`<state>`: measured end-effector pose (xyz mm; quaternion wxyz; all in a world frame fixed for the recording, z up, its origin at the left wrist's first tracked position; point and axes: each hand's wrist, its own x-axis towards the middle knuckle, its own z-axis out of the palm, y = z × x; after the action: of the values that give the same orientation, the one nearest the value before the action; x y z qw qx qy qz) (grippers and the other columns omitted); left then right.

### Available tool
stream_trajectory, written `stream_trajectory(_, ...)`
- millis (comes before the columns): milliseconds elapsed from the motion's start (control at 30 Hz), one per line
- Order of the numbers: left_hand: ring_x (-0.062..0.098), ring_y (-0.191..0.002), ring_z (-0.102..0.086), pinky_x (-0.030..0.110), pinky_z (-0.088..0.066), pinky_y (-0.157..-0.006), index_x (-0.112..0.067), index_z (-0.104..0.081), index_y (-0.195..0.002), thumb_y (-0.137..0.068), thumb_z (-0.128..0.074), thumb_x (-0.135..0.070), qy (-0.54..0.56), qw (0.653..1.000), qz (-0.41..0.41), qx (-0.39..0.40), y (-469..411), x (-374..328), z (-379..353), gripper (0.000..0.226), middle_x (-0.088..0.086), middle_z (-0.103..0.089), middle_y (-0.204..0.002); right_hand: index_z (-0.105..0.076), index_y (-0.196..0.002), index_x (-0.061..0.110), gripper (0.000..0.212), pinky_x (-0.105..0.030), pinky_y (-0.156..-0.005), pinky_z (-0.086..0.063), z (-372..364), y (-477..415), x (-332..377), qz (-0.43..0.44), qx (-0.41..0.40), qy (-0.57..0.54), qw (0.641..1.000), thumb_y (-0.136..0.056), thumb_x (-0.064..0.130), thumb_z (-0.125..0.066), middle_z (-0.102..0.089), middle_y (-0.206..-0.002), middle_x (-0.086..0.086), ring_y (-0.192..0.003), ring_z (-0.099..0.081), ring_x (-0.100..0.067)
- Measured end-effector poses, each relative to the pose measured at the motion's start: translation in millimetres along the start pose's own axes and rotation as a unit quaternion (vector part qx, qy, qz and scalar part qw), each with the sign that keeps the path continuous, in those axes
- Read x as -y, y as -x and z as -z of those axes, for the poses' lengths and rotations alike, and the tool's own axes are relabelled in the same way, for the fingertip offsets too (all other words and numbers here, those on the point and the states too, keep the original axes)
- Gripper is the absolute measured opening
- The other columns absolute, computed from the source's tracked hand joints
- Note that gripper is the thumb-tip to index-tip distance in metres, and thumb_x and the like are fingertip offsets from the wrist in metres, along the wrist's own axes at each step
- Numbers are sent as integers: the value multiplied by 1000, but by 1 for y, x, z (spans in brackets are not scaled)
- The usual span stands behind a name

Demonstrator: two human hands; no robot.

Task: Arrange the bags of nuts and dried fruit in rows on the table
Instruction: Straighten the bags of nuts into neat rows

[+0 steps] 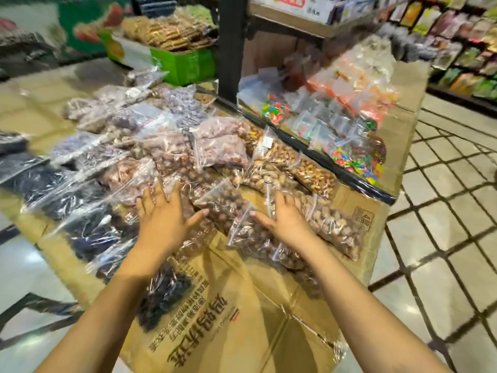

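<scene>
Several clear zip bags of nuts and dried fruit lie in rough rows on a table covered with flattened cardboard (pixel 242 319). My left hand (pixel 164 214) is flat, fingers spread, on a bag of brown nuts (pixel 172 189). To its right, my right hand (pixel 285 216) rests with fingers apart on another nut bag (pixel 252 235). A bag of brown nuts (pixel 223 200) lies between the two hands. Dark dried-fruit bags (pixel 166 292) lie under my left forearm and along the left side. Neither hand is closed around anything.
Bags of coloured sweets (pixel 355 160) fill the table's far right side behind a dark divider (pixel 309 146). A black post (pixel 231 44) rises mid-table. A green box of biscuits (pixel 172 57) stands behind. Tiled floor (pixel 443 238) and packed shelves are at the right.
</scene>
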<state>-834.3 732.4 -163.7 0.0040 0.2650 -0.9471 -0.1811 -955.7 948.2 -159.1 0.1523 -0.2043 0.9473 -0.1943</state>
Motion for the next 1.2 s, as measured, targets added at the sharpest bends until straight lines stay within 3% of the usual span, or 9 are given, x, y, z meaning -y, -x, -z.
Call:
stream_trajectory(233,46,-144,-7,60,-4,-116,-18,-12,-150,-80,-27,-81,-15,998,63,-21,-49,-16,-15,95,26,-6,-157,-19,-149,17,87,-49,-113,-24,15,-81,-8,83,12,2,996,-84,66,-49,-17,-157,-15,-144,-14,-35)
stream_trajectory(400,43,-145,-7,56,-6,-117,-18,-6,-152,-79,-33,-79,-11,986,162,-30,-90,-62,-26,99,20,4,-160,-27,-144,13,82,-48,-105,-33,30,-155,-24,144,42,53,987,-85,67,-46,-33,-146,-16,-134,-25,-35)
stream_trajectory(533,47,-134,-33,57,-33,-108,-10,-21,-146,-78,-39,-77,23,973,225,-44,-107,-94,-31,97,28,-30,-149,-31,-139,8,78,-48,-101,-40,50,-205,-38,172,69,44,982,-86,62,-52,-40,-136,-23,-127,-35,-40)
stream_trajectory(733,43,-117,-49,49,-44,-95,0,-39,-131,-79,-49,-73,105,943,298,-103,-132,-138,-32,90,28,-52,-128,-19,-147,7,87,-49,-105,-35,73,-265,-32,206,88,9,975,-86,58,-55,-37,-143,-28,-133,-34,-44)
stream_trajectory(867,37,-118,-55,39,-47,-94,-1,-43,-133,-78,-58,-67,279,887,352,-109,-166,-154,-36,87,19,-58,-131,-20,-148,6,89,-46,-107,-32,82,-306,-3,226,84,-18,970,-85,57,-59,-35,-147,-24,-134,-34,-41)
stream_trajectory(933,32,-115,-58,32,-44,-91,-5,-59,-121,-78,-62,-64,364,851,363,-108,-186,-161,-40,73,14,-63,-125,-19,-148,8,92,-44,-109,-30,77,-328,16,229,111,-34,966,-83,58,-61,-33,-150,-20,-137,-32,-38)
stream_trajectory(1067,29,-111,-62,32,-49,-94,-9,-61,-123,-41,-57,-88,454,768,430,-141,-222,-156,-61,114,10,-65,-125,-16,-150,12,102,-45,-113,-30,55,-365,45,190,176,-96,961,-76,65,-63,-31,-154,-14,-139,-33,-34)
stream_trajectory(1133,33,-111,-61,39,-50,-94,-2,-52,-127,-48,-69,-79,478,728,467,-155,-229,-156,-64,111,16,-62,-125,-21,-150,15,104,-44,-114,-28,50,-378,52,176,224,-118,951,-73,68,-65,-28,-156,-10,-139,-32,-31)
stream_trajectory(1200,37,-121,-53,41,-45,-100,2,-25,-138,-57,-79,-65,500,691,496,-161,-236,-154,-70,118,21,-51,-135,-24,-150,18,101,-44,-113,-25,53,-394,54,201,281,-66,936,-72,69,-64,-26,-157,-6,-141,-29,-29)
